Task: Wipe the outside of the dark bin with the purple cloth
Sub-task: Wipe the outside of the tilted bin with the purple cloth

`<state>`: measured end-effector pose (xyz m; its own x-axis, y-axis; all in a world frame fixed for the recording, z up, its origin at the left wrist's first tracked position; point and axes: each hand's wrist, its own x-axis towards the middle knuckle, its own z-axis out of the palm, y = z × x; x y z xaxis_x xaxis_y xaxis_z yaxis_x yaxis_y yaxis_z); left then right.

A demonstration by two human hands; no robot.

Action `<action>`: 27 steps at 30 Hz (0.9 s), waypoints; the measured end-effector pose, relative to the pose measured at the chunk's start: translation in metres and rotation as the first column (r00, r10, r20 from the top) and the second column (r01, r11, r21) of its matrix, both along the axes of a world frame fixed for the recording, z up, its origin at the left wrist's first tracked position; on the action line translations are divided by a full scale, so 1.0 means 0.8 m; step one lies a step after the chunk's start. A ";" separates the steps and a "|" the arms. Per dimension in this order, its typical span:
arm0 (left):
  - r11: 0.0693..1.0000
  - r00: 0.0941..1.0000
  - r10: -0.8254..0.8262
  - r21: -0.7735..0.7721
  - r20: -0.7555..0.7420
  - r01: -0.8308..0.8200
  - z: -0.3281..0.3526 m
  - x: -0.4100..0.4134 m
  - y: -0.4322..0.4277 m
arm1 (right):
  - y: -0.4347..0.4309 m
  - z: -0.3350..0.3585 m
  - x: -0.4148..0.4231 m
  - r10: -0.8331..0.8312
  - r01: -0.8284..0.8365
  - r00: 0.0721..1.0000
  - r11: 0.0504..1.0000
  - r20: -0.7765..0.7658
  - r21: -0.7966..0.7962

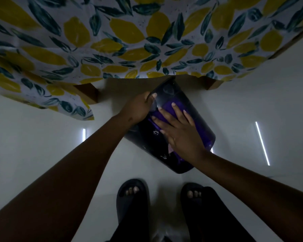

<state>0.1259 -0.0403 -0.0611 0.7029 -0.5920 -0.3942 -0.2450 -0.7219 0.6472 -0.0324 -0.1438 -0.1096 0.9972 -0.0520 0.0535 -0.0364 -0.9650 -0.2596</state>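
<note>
Dim light, view straight down. The bin (187, 123) is dark, glossy, smooth plastic with rounded corners; it lies tilted on its side on the pale floor (42, 145), its open rim toward the table and its base toward the person's feet. Faint pale specks show on its near wall; whether they are droplets or a mark cannot be told. No readable writing or label anywhere on it. The left hand (138, 107) is closed on the bin's rim at the upper left, thumb over the edge, fingers behind and out of sight. The right hand (180, 130) lies flat and spread on the upward-facing wall, pressing the cloth (164, 110) against it rather than clutching it; the cloth is purple, soft-looking, folded, and shows between and beyond the fingertips. A purple sheen also shows along the bin's right edge. Above, a tablecloth (129, 32) printed with yellow lemons and dark teal leaves on white hangs over a brown wooden table edge (87, 91). Below, two feet in dark matte slides (132, 201) stand on the floor, toes exposed. Thin bright streaks of reflected light mark the glossy floor on both sides.
</note>
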 end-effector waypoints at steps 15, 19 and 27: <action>0.996 0.999 0.007 0.084 -0.048 -0.003 0.004 -0.014 -0.020 | 0.004 -0.004 -0.019 -0.058 0.056 0.998 0.994 0.019 0.091; 0.993 0.996 0.042 0.116 -0.078 -0.032 0.013 -0.012 -0.029 | -0.005 -0.015 -0.053 0.341 -0.348 0.937 0.921 -0.071 -0.177; 0.991 0.973 0.060 -0.101 -0.223 -0.084 0.013 -0.017 0.012 | 0.000 0.003 -0.031 -0.185 0.177 0.982 0.964 0.023 0.197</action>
<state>0.1122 -0.0304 -0.0504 0.6488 -0.5906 -0.4798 -0.0381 -0.6549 0.7548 -0.0575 -0.1437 -0.1069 0.9673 -0.2452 0.0649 -0.1918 -0.8745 -0.4455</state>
